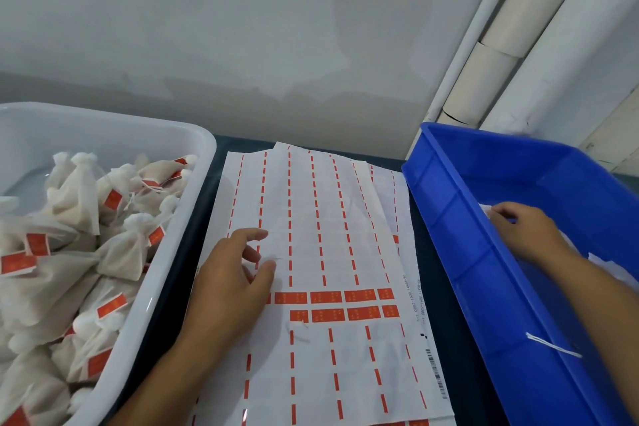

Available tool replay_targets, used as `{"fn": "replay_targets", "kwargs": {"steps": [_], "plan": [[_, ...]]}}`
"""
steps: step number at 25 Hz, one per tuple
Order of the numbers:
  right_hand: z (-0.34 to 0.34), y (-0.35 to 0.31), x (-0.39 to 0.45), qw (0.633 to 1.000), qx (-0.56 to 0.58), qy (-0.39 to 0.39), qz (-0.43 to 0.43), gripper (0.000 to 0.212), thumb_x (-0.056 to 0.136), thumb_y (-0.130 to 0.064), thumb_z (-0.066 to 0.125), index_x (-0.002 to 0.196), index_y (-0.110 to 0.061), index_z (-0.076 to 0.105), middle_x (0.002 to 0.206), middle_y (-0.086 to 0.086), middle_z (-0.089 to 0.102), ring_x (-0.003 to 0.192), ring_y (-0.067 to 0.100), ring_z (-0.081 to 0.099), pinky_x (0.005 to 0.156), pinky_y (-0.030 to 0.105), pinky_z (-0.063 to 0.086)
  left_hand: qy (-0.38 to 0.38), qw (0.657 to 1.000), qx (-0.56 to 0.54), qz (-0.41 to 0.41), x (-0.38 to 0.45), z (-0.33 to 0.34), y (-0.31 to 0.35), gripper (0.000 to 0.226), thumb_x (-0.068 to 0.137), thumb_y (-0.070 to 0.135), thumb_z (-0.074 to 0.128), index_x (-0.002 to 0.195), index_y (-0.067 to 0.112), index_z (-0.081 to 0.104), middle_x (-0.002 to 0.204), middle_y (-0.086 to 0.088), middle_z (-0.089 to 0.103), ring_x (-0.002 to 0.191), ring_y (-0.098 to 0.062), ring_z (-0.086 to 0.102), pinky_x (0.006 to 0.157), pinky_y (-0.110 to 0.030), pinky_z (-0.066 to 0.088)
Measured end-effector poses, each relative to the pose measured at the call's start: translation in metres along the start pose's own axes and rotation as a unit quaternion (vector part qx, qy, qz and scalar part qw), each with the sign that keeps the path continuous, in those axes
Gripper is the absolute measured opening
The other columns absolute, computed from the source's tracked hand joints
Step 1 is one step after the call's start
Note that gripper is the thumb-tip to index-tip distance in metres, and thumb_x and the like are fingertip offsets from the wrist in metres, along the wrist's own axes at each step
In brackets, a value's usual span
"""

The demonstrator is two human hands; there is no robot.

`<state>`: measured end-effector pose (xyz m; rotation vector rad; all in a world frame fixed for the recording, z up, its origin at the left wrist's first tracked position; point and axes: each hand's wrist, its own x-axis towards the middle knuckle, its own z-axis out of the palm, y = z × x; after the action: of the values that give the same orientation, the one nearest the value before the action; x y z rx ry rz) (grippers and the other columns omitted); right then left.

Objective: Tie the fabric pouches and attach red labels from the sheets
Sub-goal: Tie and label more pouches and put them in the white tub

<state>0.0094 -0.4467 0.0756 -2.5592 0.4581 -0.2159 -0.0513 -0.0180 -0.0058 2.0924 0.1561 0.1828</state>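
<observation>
A label sheet [321,218] lies in the middle of the dark table, mostly stripped, with two rows of red labels [342,306] left across it. My left hand [231,280] hovers over the sheet's left side, fingers loosely curled, holding nothing I can see. My right hand [529,232] reaches into the blue bin [460,204] at the right, its fingers curled down onto a white pouch [491,209] that is mostly hidden by the hand. Tied pouches with red labels [86,245] fill the white tub [179,218] on the left.
More sheets lie under the top one. A loose white string [553,344] hangs over the blue bin's near wall. A small white thread scrap [295,327] lies on the sheet. White pipes [511,45] run up the wall at the back right.
</observation>
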Motion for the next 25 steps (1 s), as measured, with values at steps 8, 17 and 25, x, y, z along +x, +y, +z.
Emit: {"fn": "replay_targets", "kwargs": {"steps": [8,17,25], "plan": [[-0.001,-0.008,0.000,0.979,0.091,0.184,-0.019,0.019,0.101,-0.025,0.059,0.093,-0.014,0.073,0.089,0.004,0.070,0.084,0.026,0.061,0.078,0.037,0.047,0.002,1.000,-0.019,-0.010,-0.001,-0.002,0.005,0.043,0.089,0.042,0.075,0.123,0.051,0.051,0.102,0.025,0.056,0.076,-0.010,0.069,0.060,-0.020,0.061],[-0.024,-0.129,-0.006,0.856,0.267,0.398,-0.195,0.015,0.098,-0.024,0.051,0.085,-0.029,0.055,0.078,-0.021,0.052,0.072,-0.008,0.050,0.068,0.014,0.041,-0.002,0.998,-0.065,-0.005,-0.008,-0.005,0.019,0.043,0.090,0.040,0.075,0.125,0.048,0.053,0.105,0.027,0.057,0.081,-0.009,0.069,0.061,-0.018,0.060],[0.063,-0.244,-0.071,0.906,0.322,-0.128,-0.243,0.023,0.101,-0.017,0.059,0.080,-0.021,0.067,0.075,-0.008,0.063,0.074,0.014,0.061,0.070,0.042,0.056,-0.039,0.966,-0.255,-0.015,-0.018,-0.015,0.044,0.041,0.084,0.061,0.055,0.122,0.046,0.057,0.107,0.035,0.064,0.098,0.024,0.057,0.058,-0.002,0.047]]}}
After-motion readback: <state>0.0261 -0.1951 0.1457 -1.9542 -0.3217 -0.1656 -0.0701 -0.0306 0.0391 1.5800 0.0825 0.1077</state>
